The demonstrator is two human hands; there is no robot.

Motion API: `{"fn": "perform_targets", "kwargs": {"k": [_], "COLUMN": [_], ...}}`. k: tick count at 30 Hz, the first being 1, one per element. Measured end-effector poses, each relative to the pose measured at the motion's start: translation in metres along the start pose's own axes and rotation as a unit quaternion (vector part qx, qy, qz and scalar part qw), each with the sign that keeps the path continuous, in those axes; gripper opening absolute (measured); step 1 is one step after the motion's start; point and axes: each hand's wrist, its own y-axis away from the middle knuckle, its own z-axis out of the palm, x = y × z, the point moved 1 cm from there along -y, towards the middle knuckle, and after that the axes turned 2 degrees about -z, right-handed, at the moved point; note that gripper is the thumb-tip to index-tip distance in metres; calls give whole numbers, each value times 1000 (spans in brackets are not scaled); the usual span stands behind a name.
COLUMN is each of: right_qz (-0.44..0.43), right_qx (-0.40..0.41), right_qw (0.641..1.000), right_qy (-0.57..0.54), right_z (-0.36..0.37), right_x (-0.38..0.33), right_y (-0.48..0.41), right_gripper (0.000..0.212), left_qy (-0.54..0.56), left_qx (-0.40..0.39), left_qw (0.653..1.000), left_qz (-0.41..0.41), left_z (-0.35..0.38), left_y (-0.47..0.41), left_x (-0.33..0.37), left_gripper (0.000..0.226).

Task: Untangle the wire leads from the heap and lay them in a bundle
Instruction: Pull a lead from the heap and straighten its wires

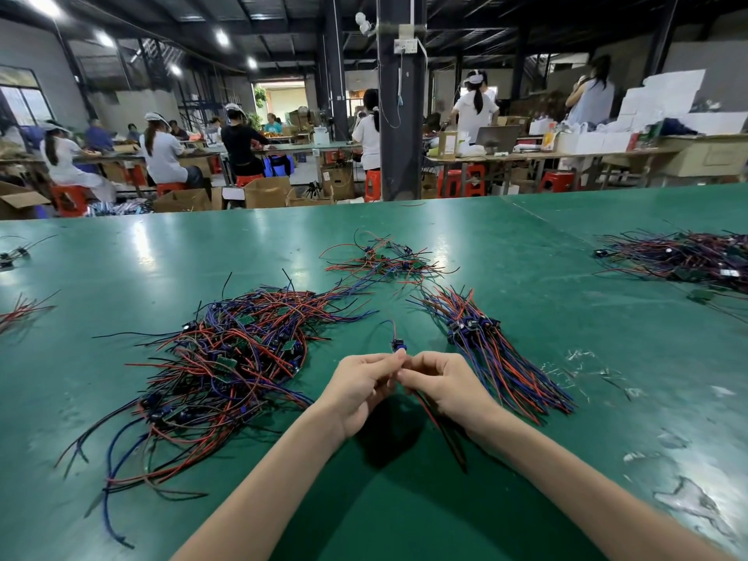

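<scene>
1. At the left edge of the frame, a few loose red and black strands [18, 307] lie on the green table [121, 253].
2. The heap [226, 358] of tangled red, blue and black wire leads, with small green boards among them, sprawls over the left-centre of the frame, well apart from those strands.
3. Above centre, near the table's far edge, sits a smaller tangle [384, 261], thinly joined to the heap by a few stray wires.
4. The left hand [356, 388], at centre, curls its fingers and pinches one lead [398, 347].
5. That lead's small blue component stands just above the fingertips, and its red and dark wires trail down under the right wrist.
6. The right hand [441, 382] touches the left at the fingertips, fingers curled, pinching the same lead.
7. Just right of the hands lies the bundle [498, 354]: leads laid roughly parallel, components grouped at mid-length, wire ends fanning to the upper left and lower right.
8. At the right edge, a separate pile [684, 259] of similar leads rests well apart from the bundle.
9. In the lower right, the table surface shows pale scuffed patches [688, 500].
</scene>
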Motion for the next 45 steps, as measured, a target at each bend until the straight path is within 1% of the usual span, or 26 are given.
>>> {"fn": "perform_targets", "kwargs": {"k": [4, 9, 12, 15, 18, 23, 28, 32, 37, 39, 45], "right_qz": [45, 106, 132, 150, 157, 148, 129, 125, 148, 158, 177], "right_qx": [-11, -20, -19, -35, -42, -32, -17, -22, -31, -33, -43], "right_qw": [997, 990, 982, 976, 973, 975, 983, 987, 982, 979, 970], "right_qy": [-60, -92, -133, -153, -167, -160, -129, -101, -116, -126, -160], "right_z": [-1, -2, -3, -1, 2, 2, 2, 3, 4, 6, 8], "right_x": [-5, -6, -7, -6, -5, -5, -6, -9, -10, -10, -8], "right_y": [3, 2, 1, 2, 3, 2, 4, 4, 4, 3, 1], "right_gripper": [23, 24, 19, 13, 11, 12, 12, 15, 19, 20, 16], "left_qy": [13, 4, 15, 23, 7, -41, -51, -66, -104, -110, -97], "left_qx": [0, 24, 29, 64, 91, 107, 106, 111, 141, 153, 161], "left_qw": [1000, 999, 997, 991, 985, 976, 976, 974, 961, 957, 959], "left_qz": [15, 45, 75, 112, 144, 183, 182, 185, 213, 220, 213], "left_z": [1, 0, 1, -2, -5, -4, -5, -5, -6, -7, -11], "left_y": [2, 1, -1, -4, -6, -8, -9, -10, -12, -13, -20], "left_x": [1, -1, -1, 0, 0, -3, -7, -7, -9, -9, -11], "left_gripper": [15, 13, 10, 12, 14, 11, 22, 26, 17, 17, 18]}}
